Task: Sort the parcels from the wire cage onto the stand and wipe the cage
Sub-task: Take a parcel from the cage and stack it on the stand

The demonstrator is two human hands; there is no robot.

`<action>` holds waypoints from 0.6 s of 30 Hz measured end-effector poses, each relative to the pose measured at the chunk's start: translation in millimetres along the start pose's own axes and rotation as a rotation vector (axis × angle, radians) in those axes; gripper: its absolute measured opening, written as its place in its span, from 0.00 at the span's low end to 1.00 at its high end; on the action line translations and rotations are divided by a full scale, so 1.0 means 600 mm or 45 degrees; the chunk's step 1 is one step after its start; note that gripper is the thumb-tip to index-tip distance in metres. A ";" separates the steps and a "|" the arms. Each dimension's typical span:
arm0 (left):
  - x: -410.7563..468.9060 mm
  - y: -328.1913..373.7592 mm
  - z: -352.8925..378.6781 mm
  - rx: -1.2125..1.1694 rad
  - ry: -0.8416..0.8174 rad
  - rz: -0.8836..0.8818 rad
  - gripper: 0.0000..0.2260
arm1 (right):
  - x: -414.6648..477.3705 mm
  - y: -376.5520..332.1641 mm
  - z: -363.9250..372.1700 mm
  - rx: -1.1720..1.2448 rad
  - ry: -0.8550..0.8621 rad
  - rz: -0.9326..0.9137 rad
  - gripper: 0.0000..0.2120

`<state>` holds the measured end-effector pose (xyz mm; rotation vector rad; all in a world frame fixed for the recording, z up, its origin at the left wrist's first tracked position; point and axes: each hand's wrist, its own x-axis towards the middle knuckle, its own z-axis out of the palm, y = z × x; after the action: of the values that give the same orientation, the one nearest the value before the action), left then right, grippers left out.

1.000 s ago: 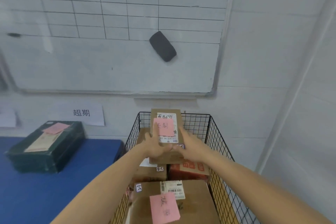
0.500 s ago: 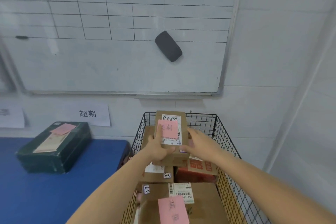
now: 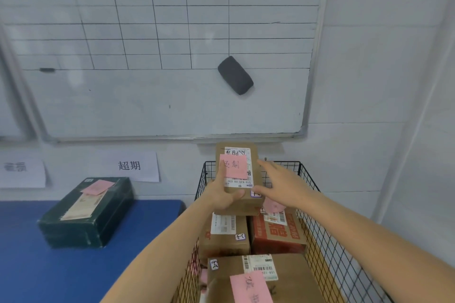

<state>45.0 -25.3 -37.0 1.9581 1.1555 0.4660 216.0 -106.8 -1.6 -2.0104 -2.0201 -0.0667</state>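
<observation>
My left hand (image 3: 222,194) grips a small brown cardboard parcel (image 3: 256,200) with a white label and a pink note, held upright above the black wire cage (image 3: 320,216). Just to the right of that parcel hovers my right hand (image 3: 280,183), fingers spread and holding nothing. Inside the cage lie several more parcels: a brown one (image 3: 226,236), a red-printed one (image 3: 278,231), and a large brown one with a pink note (image 3: 258,278) nearest me. The blue stand (image 3: 73,265) to the left carries a dark green parcel (image 3: 86,214) with a pink note.
A gridded whiteboard (image 3: 157,56) with a dark eraser (image 3: 235,75) hangs on the wall behind. Two paper signs (image 3: 130,166) are stuck to the wall above the stand. A white wall corner stands right of the cage.
My right hand has come off the small parcel and opened beside it. My left hand alone now holds it, slightly higher above the cage.
</observation>
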 end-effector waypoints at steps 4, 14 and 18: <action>-0.002 0.011 -0.031 0.023 0.055 0.102 0.47 | -0.004 -0.023 -0.025 0.017 0.065 0.036 0.39; -0.072 0.036 -0.131 -0.107 0.198 0.123 0.46 | -0.040 -0.116 -0.096 0.006 0.180 0.008 0.39; -0.122 0.030 -0.163 -0.064 0.243 0.125 0.45 | -0.060 -0.170 -0.104 0.072 0.173 -0.043 0.36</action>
<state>-45.9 -48.5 42.8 1.9656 1.1558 0.7409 125.3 -159.0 66.8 -1.8849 -1.9497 -0.1472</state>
